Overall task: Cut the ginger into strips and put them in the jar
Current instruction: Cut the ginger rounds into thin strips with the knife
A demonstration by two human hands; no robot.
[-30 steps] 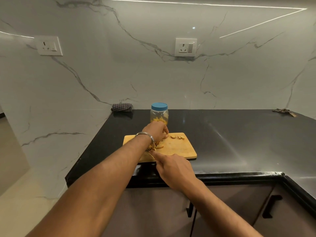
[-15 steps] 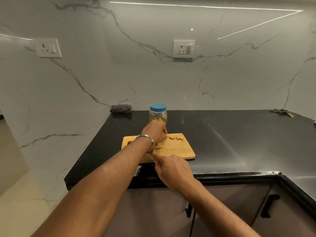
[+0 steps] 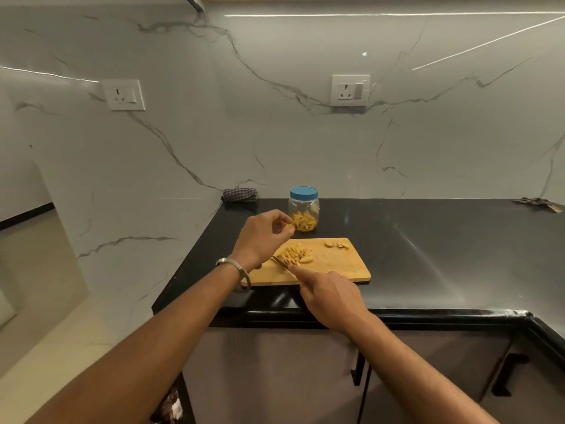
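Two hands work over a wooden cutting board (image 3: 336,270) on the black tabletop (image 3: 443,255).

Left of the board's middle, the left hand (image 3: 260,237) is raised above the board's near-left part, its fingers curled and pinching a small piece of ginger (image 3: 289,231) at the fingertips; a metal bangle (image 3: 235,266) circles that wrist. On the board's left-centre lies a heap of ginger strips (image 3: 295,254), and a knife (image 3: 282,264) rests its blade at the heap's near edge. The right hand (image 3: 330,296), at the board's front edge, grips the knife handle with the forefinger stretched along the blade. Toward the board's far-right corner sit a few ginger slices (image 3: 336,244). Just behind the board stands a clear jar (image 3: 303,209) with a blue lid (image 3: 303,192) on, strips piled in its bottom.
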